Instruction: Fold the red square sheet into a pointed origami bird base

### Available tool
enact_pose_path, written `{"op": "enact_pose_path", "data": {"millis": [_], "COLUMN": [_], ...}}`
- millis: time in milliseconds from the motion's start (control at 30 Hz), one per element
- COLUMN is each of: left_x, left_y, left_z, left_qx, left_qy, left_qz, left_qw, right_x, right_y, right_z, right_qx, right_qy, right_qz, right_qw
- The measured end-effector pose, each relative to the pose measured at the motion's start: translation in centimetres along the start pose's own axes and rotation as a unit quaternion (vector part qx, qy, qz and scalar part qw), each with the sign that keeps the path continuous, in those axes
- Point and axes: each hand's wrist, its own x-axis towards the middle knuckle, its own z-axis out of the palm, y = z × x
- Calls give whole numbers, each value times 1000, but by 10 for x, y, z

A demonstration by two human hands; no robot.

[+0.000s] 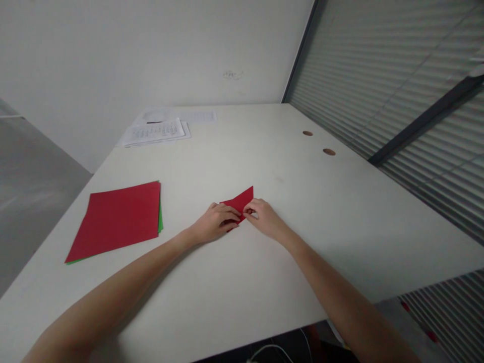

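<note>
A folded piece of red paper (242, 200) lies on the white table in front of me, with a pointed corner toward the upper right. My left hand (217, 222) rests over its left part, fingers curved on the paper and the thumb near its lower edge. At the paper's right edge, my right hand (261, 216) has thumb and forefinger closed in a pinch. The fingers of both hands hide part of the folds.
To the left lies a stack of red sheets (121, 212), with green paper (161, 217) showing beneath. Written papers (155, 132) with a dark pen are at the far left. The tabletop (227, 287) has two round holes near the window blinds (378, 75). Cables hang below the front edge.
</note>
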Motion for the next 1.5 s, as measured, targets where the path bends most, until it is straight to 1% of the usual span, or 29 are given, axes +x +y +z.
{"op": "enact_pose_path", "data": {"millis": [167,233,333,433,500,633,733,800,867,933,967,1033,1100,1167,1233,1333,1500], "left_x": [0,0,-2,-3,-4,-3,-2,-1,-1,-2,-3,-5,-8,-11,-12,-12,-11], "left_y": [3,5,7,7,8,9,14,19,25,30,32,33,32,31,29,30,33], "left_z": [-2,-3,-3,-3,-5,-10,-16,-17,-16,-12,-9,-3,2,6,8,7,4], "left_qx": [30,51,82,103,109,101,109,146,188,206,208,212,213,204,189,174,184], "left_qy": [-15,-22,-23,-25,-30,-37,-24,-3,14,15,13,9,5,5,12,19,19], "left_qz": [7,13,35,52,57,60,56,34,-2,-24,-24,-12,-1,1,-1,0,2], "left_qw": [999,998,996,993,992,992,992,989,982,978,978,977,977,979,982,985,983], "right_x": [0,0,-1,-2,-2,-3,-6,-9,-11,-11,-11,-8,-6,-4,-4,-6,-6], "right_y": [3,2,0,-1,0,5,3,-4,-14,-22,-24,-23,-14,-3,7,15,16], "right_z": [1,0,0,1,0,-4,-9,-11,-11,-9,-8,-5,-4,-2,-1,2,9], "right_qx": [-10,-12,11,34,29,-16,-72,-107,-123,-121,-111,-75,-45,-59,-97,-122,-81], "right_qy": [-1,-5,-27,-36,-32,-12,-6,-28,-61,-81,-85,-67,-7,64,83,78,82], "right_qz": [19,11,-5,16,16,-50,-90,-104,-120,-137,-138,-113,-48,38,95,114,113], "right_qw": [1000,1000,1000,999,999,999,993,988,983,980,980,988,998,995,987,983,987]}}
